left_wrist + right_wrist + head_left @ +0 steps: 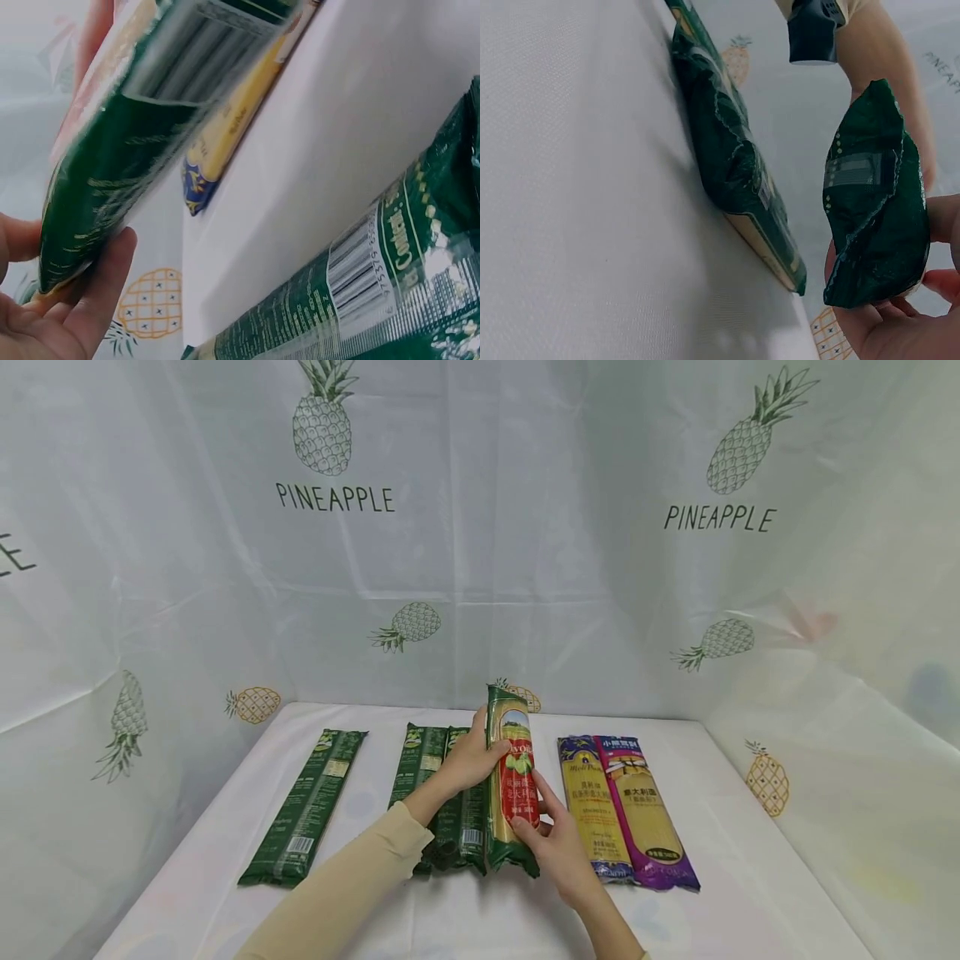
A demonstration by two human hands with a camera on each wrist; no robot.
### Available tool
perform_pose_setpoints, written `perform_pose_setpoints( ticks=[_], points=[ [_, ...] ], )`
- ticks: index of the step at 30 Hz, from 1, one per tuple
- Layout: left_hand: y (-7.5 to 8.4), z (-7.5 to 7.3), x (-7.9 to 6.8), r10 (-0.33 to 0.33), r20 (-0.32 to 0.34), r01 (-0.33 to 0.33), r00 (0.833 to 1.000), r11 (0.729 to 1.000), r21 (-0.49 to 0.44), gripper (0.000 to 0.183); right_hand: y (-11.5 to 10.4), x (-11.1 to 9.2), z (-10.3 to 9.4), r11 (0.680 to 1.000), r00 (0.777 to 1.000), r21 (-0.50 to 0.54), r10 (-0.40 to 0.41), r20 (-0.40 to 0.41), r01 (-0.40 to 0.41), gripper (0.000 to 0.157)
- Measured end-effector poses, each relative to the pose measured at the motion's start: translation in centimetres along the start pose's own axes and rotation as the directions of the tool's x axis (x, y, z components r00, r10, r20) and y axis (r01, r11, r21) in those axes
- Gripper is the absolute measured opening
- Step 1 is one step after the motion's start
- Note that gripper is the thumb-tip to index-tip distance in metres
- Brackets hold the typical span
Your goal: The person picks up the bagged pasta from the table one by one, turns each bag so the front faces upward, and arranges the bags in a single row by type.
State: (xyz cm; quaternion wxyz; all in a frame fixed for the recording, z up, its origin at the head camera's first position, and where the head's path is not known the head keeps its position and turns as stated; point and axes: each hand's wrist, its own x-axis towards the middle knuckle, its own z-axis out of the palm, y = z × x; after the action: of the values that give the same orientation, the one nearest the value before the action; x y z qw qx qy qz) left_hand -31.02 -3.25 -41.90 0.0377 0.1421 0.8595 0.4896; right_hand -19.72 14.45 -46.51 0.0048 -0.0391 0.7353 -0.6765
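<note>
Head view has the right hand (558, 852) nearest, gripping the lower right edge of a raised spaghetti pack (517, 806), its thumb on the front. A little beyond, the left hand (472, 760) grasps the upper left edge, thumb also in front. The pack is tilted up off the worktop (735, 843), red label facing the person; both wrist views show space beneath it. The step in hand appears to be carrying or positioning this pack; setting it down would call for lowering it level, both grips kept until it lies flat, clear of its neighbours. Just left of it lie two green packs, one inner (471, 818) and one outer (420, 768), with a lone green pack (307, 810) farther left. To the right, a blue-and-yellow pack (596, 810) lies against a purple pack (648, 810). Behind everything hangs a pineapple-printed cloth (525, 568).
</note>
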Motion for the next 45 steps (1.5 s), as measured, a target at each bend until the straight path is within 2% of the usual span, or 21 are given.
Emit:
perform_pose_setpoints(
  ticks=[6,11,15,19,23,29,34,37,41,45],
  points=[
    [0.0,0.0,-0.1,-0.014,0.003,0.015,1.0,0.997,-0.08,0.08,0.0,0.0,-0.1,0.999,1.0,-0.051,-0.004,-0.006,0.004,0.08],
    [-0.3,0.1,-0.1,-0.04,0.002,0.039,0.999,0.988,-0.149,0.077,-0.1,0.1,-0.3,0.996,0.999,-0.083,0.035,0.007,-0.035,0.076],
    [-0.6,0.1,0.0,-0.051,0.015,0.053,0.999,0.971,-0.234,0.075,-0.2,0.1,-0.8,0.993,0.992,-0.017,0.116,0.049,-0.115,0.075],
    [-0.6,0.0,0.1,-0.054,0.036,0.061,0.998,0.958,-0.279,0.075,-0.4,0.1,-1.4,0.979,0.977,0.071,0.181,0.111,-0.19,0.076],
    [-0.6,-0.1,0.1,-0.06,0.062,0.076,0.996,0.95,-0.304,0.075,-0.5,-0.1,-1.8,0.974,0.965,0.069,0.203,0.168,-0.217,0.077],
    [-0.6,-0.1,-0.2,-0.062,0.103,0.086,0.993,0.963,-0.255,0.076,-0.1,-0.1,-1.9,0.982,0.966,0.024,0.177,0.189,-0.185,0.079],
    [-0.8,0.0,-0.2,-0.056,0.13,0.084,0.99,0.971,-0.224,0.076,0.3,-0.2,-1.7,0.991,0.979,0.011,0.131,0.155,-0.135,0.08],
    [-0.8,0.0,-0.2,-0.055,0.136,0.079,0.989,0.982,-0.173,0.077,0.5,-0.4,-1.5,0.995,0.987,-0.003,0.103,0.123,-0.103,0.081],
    [-0.7,-0.2,-0.3,-0.049,0.119,0.06,0.992,0.994,-0.087,0.08,0.5,-0.5,-1.4,0.996,0.992,-0.011,0.084,0.094,-0.083,0.08],
    [-0.7,-0.3,-0.3,-0.039,0.087,0.046,0.995,0.996,-0.077,0.08,0.4,-0.5,-1.2,0.997,0.995,-0.034,0.066,0.07,-0.063,0.08]
  ],
)
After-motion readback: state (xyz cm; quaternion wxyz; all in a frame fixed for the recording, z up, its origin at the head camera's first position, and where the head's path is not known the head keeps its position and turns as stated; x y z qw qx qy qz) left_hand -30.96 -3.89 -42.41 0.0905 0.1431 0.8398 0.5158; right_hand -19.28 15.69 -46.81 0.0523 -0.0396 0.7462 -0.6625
